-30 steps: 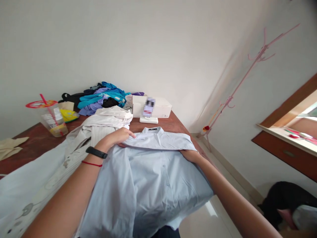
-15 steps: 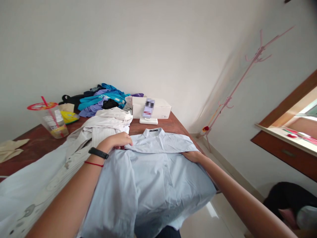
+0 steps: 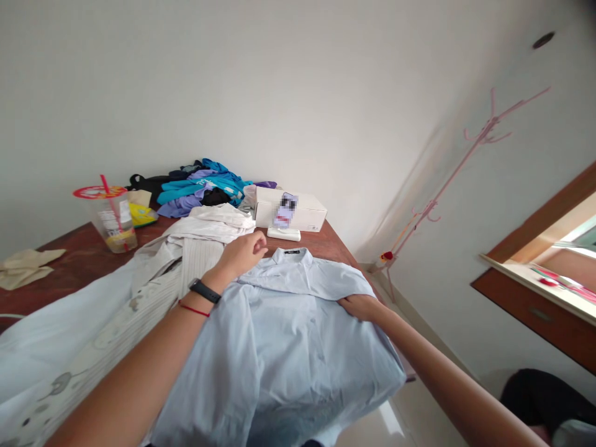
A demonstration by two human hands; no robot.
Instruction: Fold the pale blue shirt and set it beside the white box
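Observation:
A light blue collared shirt [image 3: 288,347] lies front up, its lower part hanging over the table's near edge. One sleeve [image 3: 298,282] is folded across the chest below the collar. My left hand [image 3: 244,253], with a black wristband and a red string, is raised beside the collar. Its fingers are loosely curled and nothing shows in them. At the shirt's right side my right hand [image 3: 357,307] grips the cloth at the edge of the folded sleeve, its fingertips partly hidden. Pale garments [image 3: 200,248] lie left of the shirt.
Behind the shirt are a white box [image 3: 310,214] and a phone [image 3: 285,211] on a white stand [image 3: 284,234]. A heap of clothes [image 3: 205,186] lies against the wall. A plastic cup [image 3: 112,223] stands left. A pink coat rack [image 3: 459,164] rises beyond the table [image 3: 338,239].
My left hand has come off the folded sleeve and moved up and right towards the collar. My right hand stays at the shirt's right side. The view has shifted slightly.

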